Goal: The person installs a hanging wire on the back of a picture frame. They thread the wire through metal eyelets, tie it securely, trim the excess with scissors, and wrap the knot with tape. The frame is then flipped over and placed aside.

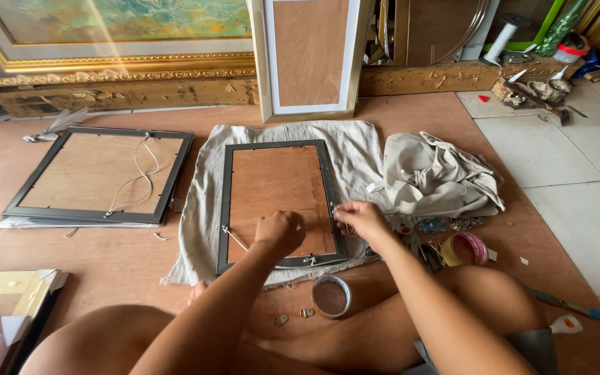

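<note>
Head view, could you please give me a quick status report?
Left hand fisted on frame back. Right hand pinching at frame's right edge. Frame face-down on cloth. Nothing in the way.

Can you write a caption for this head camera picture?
Two hands, left hand and right hand, work on a dark picture frame lying face-down on cloth.

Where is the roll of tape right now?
In the head view, the roll of tape lies on the floor between the person's legs, just below the dark picture frame on the cloth.
</note>
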